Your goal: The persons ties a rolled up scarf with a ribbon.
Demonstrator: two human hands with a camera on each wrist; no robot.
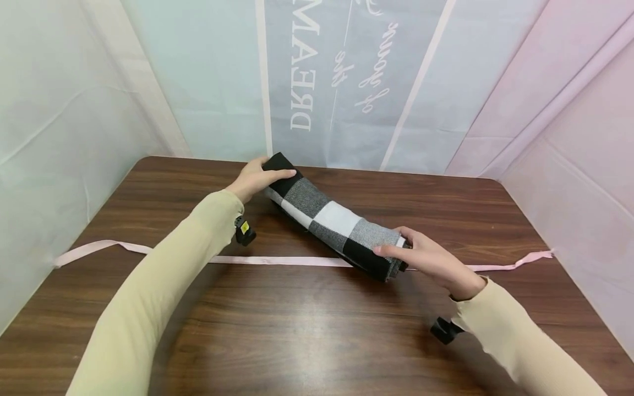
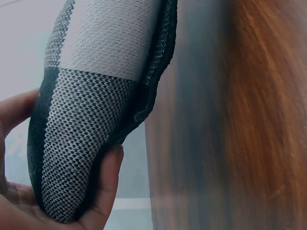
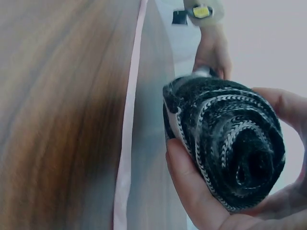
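Observation:
A rolled-up knitted cloth (image 1: 337, 219) in black, white and grey checks slants across the head view, its left end farther back. My left hand (image 1: 257, 177) grips the far left end, thumb on top. At the near right end my right hand (image 1: 428, 257) holds the roll, its thumb over a black check. The left wrist view shows fingers curled round the grey-flecked end of the cloth (image 2: 91, 110). In the right wrist view the spiral layers of the roll's end (image 3: 235, 148) face the camera, with thumb and fingers around it. The roll appears lifted off the table.
A pink ribbon (image 1: 277, 260) runs across the brown wooden table (image 1: 297, 341) from side to side, passing behind the roll's right part. Printed fabric (image 1: 337, 82) hangs at the table's back edge, and pale sheets (image 1: 44, 137) enclose both sides.

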